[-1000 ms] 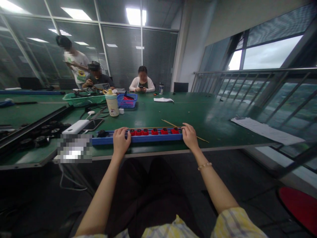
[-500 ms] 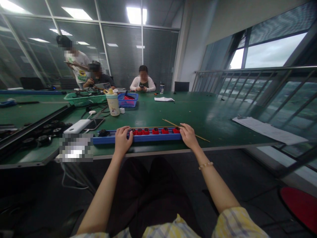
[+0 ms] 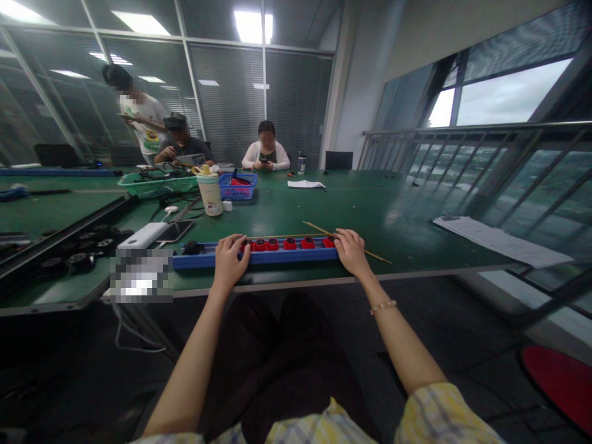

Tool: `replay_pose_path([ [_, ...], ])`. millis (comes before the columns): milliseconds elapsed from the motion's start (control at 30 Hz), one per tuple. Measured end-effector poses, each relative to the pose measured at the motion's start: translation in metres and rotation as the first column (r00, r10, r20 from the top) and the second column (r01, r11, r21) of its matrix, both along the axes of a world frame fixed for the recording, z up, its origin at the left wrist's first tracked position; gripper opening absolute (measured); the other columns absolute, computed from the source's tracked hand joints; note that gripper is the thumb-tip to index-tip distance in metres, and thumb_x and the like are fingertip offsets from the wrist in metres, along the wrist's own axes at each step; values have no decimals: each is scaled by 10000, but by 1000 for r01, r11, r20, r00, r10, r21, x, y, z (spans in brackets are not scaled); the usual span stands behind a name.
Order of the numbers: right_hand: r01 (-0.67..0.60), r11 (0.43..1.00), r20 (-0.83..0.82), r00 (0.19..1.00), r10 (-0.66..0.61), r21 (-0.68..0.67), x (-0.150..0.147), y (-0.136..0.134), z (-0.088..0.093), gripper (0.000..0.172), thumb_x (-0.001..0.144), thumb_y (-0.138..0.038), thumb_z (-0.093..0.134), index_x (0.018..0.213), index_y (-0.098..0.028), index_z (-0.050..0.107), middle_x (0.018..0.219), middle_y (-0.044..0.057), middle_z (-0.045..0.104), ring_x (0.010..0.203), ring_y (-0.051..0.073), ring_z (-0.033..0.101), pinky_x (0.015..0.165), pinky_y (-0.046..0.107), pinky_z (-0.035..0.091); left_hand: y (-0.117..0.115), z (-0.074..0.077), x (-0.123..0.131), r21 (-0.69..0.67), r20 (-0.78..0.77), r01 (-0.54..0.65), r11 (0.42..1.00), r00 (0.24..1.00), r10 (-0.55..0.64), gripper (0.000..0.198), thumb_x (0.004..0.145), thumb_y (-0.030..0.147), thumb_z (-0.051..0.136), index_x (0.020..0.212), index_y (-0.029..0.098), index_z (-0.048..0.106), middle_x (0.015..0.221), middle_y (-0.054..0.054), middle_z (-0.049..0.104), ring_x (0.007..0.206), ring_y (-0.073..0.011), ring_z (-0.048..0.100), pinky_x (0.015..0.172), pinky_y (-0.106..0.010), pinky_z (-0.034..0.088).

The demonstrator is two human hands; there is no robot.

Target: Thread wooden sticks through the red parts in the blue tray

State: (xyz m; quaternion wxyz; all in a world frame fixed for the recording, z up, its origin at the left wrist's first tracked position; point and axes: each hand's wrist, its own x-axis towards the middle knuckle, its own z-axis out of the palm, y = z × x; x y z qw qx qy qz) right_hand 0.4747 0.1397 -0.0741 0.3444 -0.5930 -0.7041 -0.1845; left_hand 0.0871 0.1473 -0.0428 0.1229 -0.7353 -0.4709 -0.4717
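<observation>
A long blue tray (image 3: pixel 256 262) lies along the near edge of the green table, holding a row of several red fittings (image 3: pixel 289 245) with dark centres. My left hand (image 3: pixel 230 262) is curled over the tray, its fingers against the leftmost red fitting. At the tray's right end, my right hand (image 3: pixel 351 251) grips it, with fingers over the last red fitting. A dark round part (image 3: pixel 192 248) sits in the tray's left end. Thin wooden sticks (image 3: pixel 324 233) lie behind the tray, passing under my right hand.
To the left lie a white power bank (image 3: pixel 141 235), a phone (image 3: pixel 176 230), and black wheel-like parts (image 3: pixel 78 263) beside a dark rail. A bottle (image 3: pixel 210 195), green basket (image 3: pixel 157 185) and blue basket (image 3: pixel 237 187) stand beyond. Co-workers sit and stand across the table.
The head view has shifted slightly. Both hands stay on the blue tray, and the tray keeps nearly the same place.
</observation>
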Motion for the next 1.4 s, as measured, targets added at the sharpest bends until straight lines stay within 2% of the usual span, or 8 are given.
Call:
replay_pose_path([
  [267,20,998,-10,1000,-20,65,0,0,1,455,1007,-415,272,1226,-185,598,1325,135,563,1304,277,389,1049,451,319,-1,2,0,-13,29,-33,999,999,33,327,928,366,463,1139,196,647,1117,-105,627,1100,-272,535,1003,-434,429],
  [533,116,988,-83,991,-108,99,1,-3,4,456,999,-407,283,1201,-154,604,1249,168,561,1237,292,422,1025,450,330,-2,3,1,-15,37,-27,1000,999,27,303,926,359,459,1102,206,651,1093,-106,626,1081,-277,539,989,-448,435],
  [700,185,975,-116,978,-171,125,2,-4,4,415,992,-395,307,1095,-155,630,1150,162,587,1127,288,458,969,429,343,-1,2,0,-18,34,-32,999,999,33,296,924,356,459,1093,205,650,1090,-100,624,1081,-275,544,991,-440,434],
  [833,293,948,-145,950,-275,125,2,-6,4,418,995,-389,290,984,-156,637,1048,162,604,1040,290,465,910,417,350,-2,2,0,-11,26,-32,999,999,32,303,925,361,462,1094,194,650,1076,-103,632,1076,-273,542,987,-432,435],
  [1067,462,884,-246,866,-435,65,0,-11,6,509,994,-367,247,886,-125,682,942,204,631,997,321,489,862,464,363,-1,2,0,-21,37,-31,999,999,32,296,921,359,463,1083,198,653,1068,-106,628,1078,-278,539,987,-435,430],
  [1167,512,859,-278,824,-493,-7,-1,-11,5,525,986,-365,253,899,-106,702,946,231,638,1008,342,505,857,494,370,-1,2,0,-20,34,-33,999,999,34,296,923,358,460,1087,203,651,1072,-104,628,1081,-278,538,990,-437,428],
  [1400,539,830,-274,784,-557,-144,-2,-10,0,525,979,-411,282,935,-106,707,983,264,649,1020,366,541,848,529,388,0,1,0,-12,36,-39,999,999,40,295,921,355,456,1079,205,653,1075,-103,624,1072,-282,543,983,-440,434],
])
